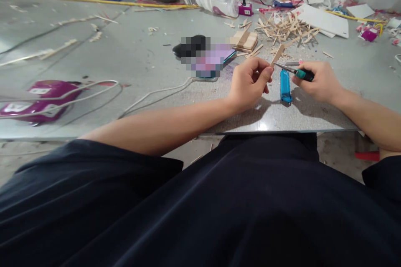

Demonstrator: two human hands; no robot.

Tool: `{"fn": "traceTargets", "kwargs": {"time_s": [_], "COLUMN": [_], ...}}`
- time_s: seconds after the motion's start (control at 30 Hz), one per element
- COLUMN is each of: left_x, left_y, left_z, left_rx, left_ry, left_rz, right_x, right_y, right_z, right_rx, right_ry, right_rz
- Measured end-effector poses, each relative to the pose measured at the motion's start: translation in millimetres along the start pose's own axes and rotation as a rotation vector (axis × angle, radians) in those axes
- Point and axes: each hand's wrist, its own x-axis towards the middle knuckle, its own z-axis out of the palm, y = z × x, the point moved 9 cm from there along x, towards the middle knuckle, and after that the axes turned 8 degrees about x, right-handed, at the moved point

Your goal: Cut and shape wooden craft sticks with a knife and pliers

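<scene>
My left hand (249,77) pinches a flat wooden craft stick (278,53) between thumb and fingers, its free end pointing up and away from me. My right hand (321,79) is closed around needle-nose pliers (299,73) with black and teal handles. The thin metal jaws reach left to the stick, close to my left thumb; whether they grip it is too small to tell. Below the pliers, a narrow blue plastic object (285,86) lies on the metal table (163,117). Beyond my hands sits a heap of loose wooden sticks (286,28).
Left of the heap lies a banded bundle of sticks (249,41), beside a partly blurred phone (213,60) with a white cable. A clear plastic bottle (219,5) lies behind. Magenta devices (52,98) lie at left. White boards (326,21) rest at back right.
</scene>
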Motion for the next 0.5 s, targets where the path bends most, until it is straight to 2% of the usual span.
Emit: {"fn": "traceTargets", "kwargs": {"time_s": [0.27,0.4,0.5], "left_x": [1.5,1.5,1.5], "left_y": [0.8,-2.6,-7.5], "left_z": [2.0,4.9,6.8], "left_rx": [-0.047,-0.116,-0.135], "left_ry": [-0.021,-0.049,-0.074], "left_rz": [-0.002,-0.059,-0.122], "right_x": [1.9,0.4,-0.5], "right_y": [4.8,6.4,4.1], "right_z": [7.4,6.2,4.7], "right_rx": [0.053,-0.006,-0.055], "right_ry": [-0.063,-0.056,-0.049], "right_rz": [0.048,0.066,0.027]}}
